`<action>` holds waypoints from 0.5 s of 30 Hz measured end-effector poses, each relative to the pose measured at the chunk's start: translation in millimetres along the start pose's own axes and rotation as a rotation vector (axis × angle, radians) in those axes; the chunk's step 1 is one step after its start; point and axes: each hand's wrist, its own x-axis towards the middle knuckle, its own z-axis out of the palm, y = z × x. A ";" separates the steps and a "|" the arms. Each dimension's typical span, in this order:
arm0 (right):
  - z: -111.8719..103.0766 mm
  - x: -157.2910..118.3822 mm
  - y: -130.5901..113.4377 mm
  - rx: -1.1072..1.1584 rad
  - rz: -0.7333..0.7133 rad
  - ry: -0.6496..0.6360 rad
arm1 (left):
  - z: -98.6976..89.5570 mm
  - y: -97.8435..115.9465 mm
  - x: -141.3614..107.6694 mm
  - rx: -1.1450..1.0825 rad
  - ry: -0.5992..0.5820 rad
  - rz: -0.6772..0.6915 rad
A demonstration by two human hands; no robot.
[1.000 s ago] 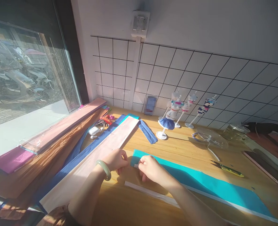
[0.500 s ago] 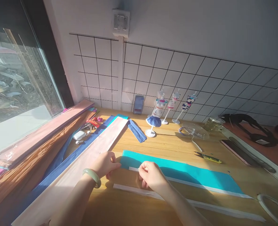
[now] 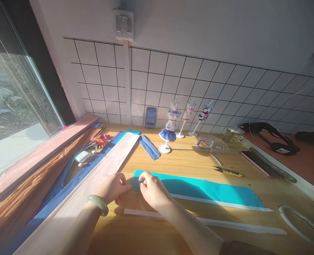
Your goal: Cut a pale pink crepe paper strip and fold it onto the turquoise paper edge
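A teal strip (image 3: pixel 215 189) lies flat on the wooden table, with a narrow white strip (image 3: pixel 226 203) along its near edge. My left hand (image 3: pixel 115 187), with a green bangle on its wrist, is at the left end of the teal strip; its fingers are bent, and what they hold, if anything, is too small to tell. My right hand (image 3: pixel 153 189) is over the strip's left part, thumb and fingertips pinched close together; anything between them is too small to make out. Nearer to me, a second white strip (image 3: pixel 226 226) passes under my right forearm.
Pink (image 3: pixel 106 159) and blue (image 3: pixel 53 198) strips run along the left. Small dress forms (image 3: pixel 167 134) stand behind. Yellow snips (image 3: pixel 229 172), a phone (image 3: pixel 261 164) and a white ring of tape (image 3: pixel 301 225) lie at the right.
My right hand has moved left and up, closer to my left hand. The view has shifted, so the table things appear further left.
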 end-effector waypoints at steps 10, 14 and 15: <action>-39.0 -28.3 77.7 -0.056 0.058 0.071 | -2.4 3.4 -0.8 0.033 -0.022 -0.020; -60.2 -52.6 107.6 -0.099 0.087 0.154 | -2.3 7.0 -0.7 0.060 -0.027 -0.033; -65.4 -58.8 114.4 -0.112 0.101 0.175 | -2.0 7.2 0.2 0.076 -0.024 -0.035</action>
